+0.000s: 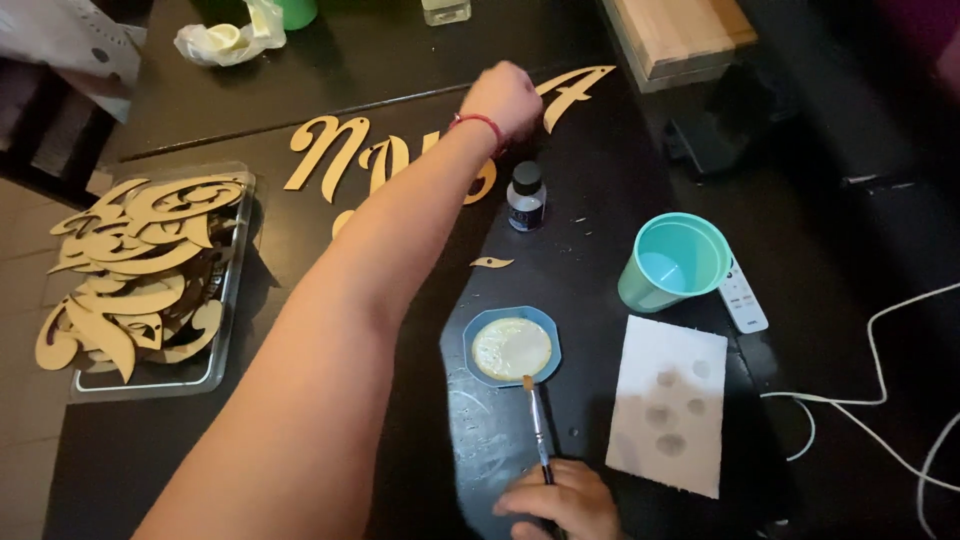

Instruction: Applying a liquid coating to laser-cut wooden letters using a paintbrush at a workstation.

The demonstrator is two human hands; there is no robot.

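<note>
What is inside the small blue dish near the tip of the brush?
The blue dish holds a pool of pale, cream-yellow paint that covers nearly all of its floor. The brush tip reaches its near rim. The bottom of the dish under the paint cannot be seen.

Dark table (600, 190), tiled floor (25, 400)

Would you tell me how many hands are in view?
2. The left hand reaches out over the wooden letters at the table's far side; the right hand holds a brush by the dish.
</note>
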